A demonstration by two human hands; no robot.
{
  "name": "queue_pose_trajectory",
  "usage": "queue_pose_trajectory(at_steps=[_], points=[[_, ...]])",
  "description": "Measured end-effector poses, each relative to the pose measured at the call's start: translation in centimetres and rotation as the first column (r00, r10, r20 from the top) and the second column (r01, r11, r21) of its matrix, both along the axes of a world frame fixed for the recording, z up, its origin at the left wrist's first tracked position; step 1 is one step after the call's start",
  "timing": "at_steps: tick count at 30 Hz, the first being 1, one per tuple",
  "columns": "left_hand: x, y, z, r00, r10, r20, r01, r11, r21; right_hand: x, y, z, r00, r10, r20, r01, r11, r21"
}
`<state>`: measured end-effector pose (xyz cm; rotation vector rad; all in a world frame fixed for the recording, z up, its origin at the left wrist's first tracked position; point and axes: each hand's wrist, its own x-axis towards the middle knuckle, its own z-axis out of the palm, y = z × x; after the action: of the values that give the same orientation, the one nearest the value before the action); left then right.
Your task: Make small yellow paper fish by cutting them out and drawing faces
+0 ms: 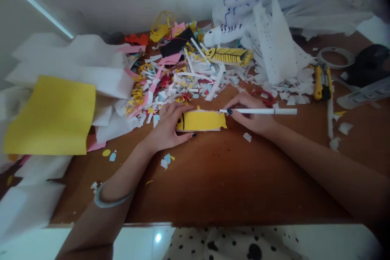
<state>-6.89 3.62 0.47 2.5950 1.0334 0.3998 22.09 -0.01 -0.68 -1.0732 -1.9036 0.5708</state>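
Note:
A yellow paper fish [202,121] with a white underside lies on the brown table, a black curved line and an eye drawn at its left end. My left hand [170,126] grips that end, thumb along the near edge and fingers over the far edge. In my right hand [248,115] is a white marker pen [268,111], held in a pinch. Its tip is close to the fish's right end; whether it touches the paper I cannot tell. Behind, a similar yellow fish [230,55] with black stripes rests on paper scraps.
Paper scraps [183,77] are heaped at the back. White foam blocks [67,69] and a yellow sheet [53,115] lie on the left. To the right are red-handled scissors [266,96], a yellow box cutter [322,83] and a tape roll [335,57].

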Motion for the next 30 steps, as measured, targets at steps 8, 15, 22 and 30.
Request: queue_pose_trajectory(at_steps=[8,15,22,30], points=[[0.2,-0.2,-0.4,0.999,0.038,-0.007,-0.038,0.999,0.032,0.1,-0.1,-0.2,0.998,0.021,0.059,-0.020,1.000,-0.013],[-0.3,0.1,0.0,0.999,0.042,0.023,-0.042,0.999,0.016,0.0,-0.1,-0.4,0.997,-0.069,-0.020,0.068,0.997,-0.019],[-1.1,0.4,0.4,0.998,0.069,0.007,-0.069,0.998,0.009,-0.3,0.4,-0.5,0.991,-0.120,-0.065,0.117,0.992,-0.039],[-0.6,-0.1,0.3,0.996,0.085,0.021,-0.086,0.996,0.022,-0.4,-0.1,-0.9,0.995,-0.077,-0.069,0.074,0.996,-0.051]])
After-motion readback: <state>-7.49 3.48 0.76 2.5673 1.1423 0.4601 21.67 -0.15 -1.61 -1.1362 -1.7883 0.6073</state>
